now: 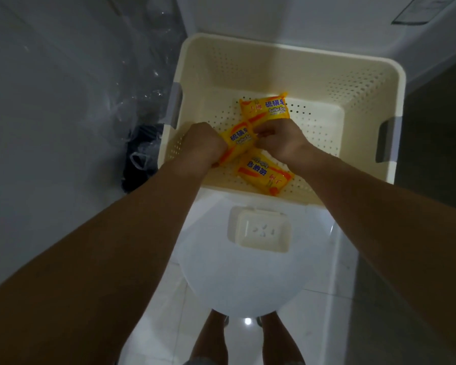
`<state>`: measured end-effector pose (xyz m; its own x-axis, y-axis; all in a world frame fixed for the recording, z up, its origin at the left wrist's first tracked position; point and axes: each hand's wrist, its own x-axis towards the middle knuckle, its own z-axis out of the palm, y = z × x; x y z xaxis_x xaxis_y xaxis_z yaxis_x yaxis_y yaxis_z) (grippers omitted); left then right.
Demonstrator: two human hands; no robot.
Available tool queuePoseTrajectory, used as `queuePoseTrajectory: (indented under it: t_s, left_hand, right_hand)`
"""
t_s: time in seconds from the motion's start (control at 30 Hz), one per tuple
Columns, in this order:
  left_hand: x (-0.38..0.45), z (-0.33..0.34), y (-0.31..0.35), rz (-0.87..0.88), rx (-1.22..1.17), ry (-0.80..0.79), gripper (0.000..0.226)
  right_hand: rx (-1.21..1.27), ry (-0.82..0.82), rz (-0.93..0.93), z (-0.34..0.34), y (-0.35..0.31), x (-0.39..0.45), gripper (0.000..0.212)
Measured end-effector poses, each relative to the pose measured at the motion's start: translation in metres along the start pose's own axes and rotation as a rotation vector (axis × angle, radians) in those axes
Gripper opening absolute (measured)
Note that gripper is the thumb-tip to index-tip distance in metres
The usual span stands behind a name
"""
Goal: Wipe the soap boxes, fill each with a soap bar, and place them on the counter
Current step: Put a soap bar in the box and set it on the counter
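Three wrapped soap bars in the cream perforated basket (pixel 366 83): one held (pixel 238 139), one just beyond the right hand (pixel 267 108), one just nearer than it (pixel 263 172). Left hand (pixel 204 142) curled round the lower end of the held bar; right hand (pixel 279 140) pinching the wrapper at its upper end, fingers bent tight, nothing slack. Apparently the unwrapping step, before any filling. To do it well: steady the bar with the left hand, tear at the crimped seam with the right, keep the pull short so the bar cannot shoot out, strip the film over the basket so scraps fall inside. One open soap box (pixel 261 231) well nearer than both hands, lying empty on a round white stool (pixel 245 280), ready to take the bar; lid not plainly seen. Whether already wiped: cannot tell. No counter clearly in view. Dim room; glossy white floor tiles (pixel 324 299) below; grey wall with clear plastic sheeting (pixel 132 75) and a dark bag (pixel 142 154) off beyond the left hand.
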<state>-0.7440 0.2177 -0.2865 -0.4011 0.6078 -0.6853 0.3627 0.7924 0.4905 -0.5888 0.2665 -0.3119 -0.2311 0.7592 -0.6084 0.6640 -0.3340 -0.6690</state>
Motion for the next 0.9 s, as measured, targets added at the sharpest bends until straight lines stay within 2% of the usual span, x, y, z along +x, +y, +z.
queuePoseTrajectory:
  t_s: [0.17,0.27,0.43,0.6,0.9]
  left_hand:
    - [-0.020,-0.015,0.003,0.083,-0.164,-0.006,0.037]
    - [-0.036,-0.023,0.007,0.180,-0.241,-0.012,0.038]
    - [-0.068,-0.032,0.016,0.281,-0.443,-0.071,0.057]
    - [-0.106,-0.032,0.016,0.320,-0.553,-0.078,0.050]
    - [-0.170,-0.016,-0.013,0.439,-0.467,0.032,0.028]
  right_hand:
    - [0.321,0.032,0.071,-0.014,-0.009,-0.026,0.020]
    - [0.413,0.055,0.074,-0.023,-0.013,-0.043,0.019]
    - [0.589,0.066,0.076,-0.038,-0.015,-0.078,0.026]
    - [0.644,0.116,-0.013,-0.054,-0.016,-0.130,0.016]
    - [0.561,0.340,-0.105,-0.047,0.000,-0.209,0.016]
